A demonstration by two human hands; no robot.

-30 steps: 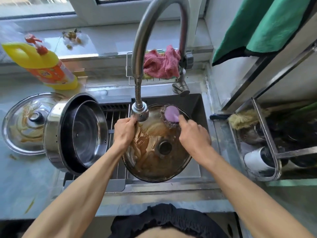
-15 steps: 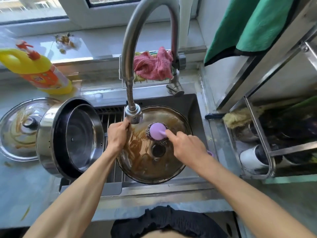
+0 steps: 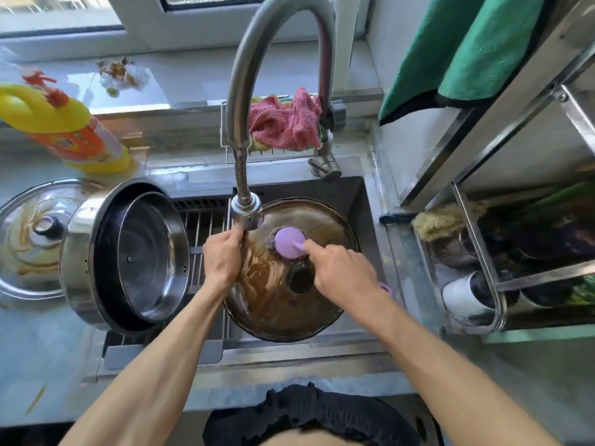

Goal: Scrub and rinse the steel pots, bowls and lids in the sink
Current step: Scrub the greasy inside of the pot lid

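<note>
A round lid (image 3: 273, 304) smeared with brown grease sits tilted over the sink (image 3: 354, 194), its dark knob (image 3: 300, 277) facing me. My left hand (image 3: 222, 259) grips the lid's left rim just under the faucet head (image 3: 247, 210). My right hand (image 3: 341, 272) holds a purple-handled steel-wool scrubber (image 3: 288, 242) pressed on the lid above the knob. A steel pot (image 3: 125, 255) with a bowl nested inside lies on its side on the drain rack to the left. A second greasy lid (image 3: 29, 236) rests on the counter at far left.
A yellow detergent bottle (image 3: 64, 130) stands at back left. A pink cloth (image 3: 285, 122) lies in a wire caddy behind the faucet. A steel rack (image 3: 483, 275) with a brush and cups is on the right, with a green towel (image 3: 476, 49) above it.
The scrubber in my right hand moved from the lid's upper edge down toward the knob. My left hand kept its grip on the rim.
</note>
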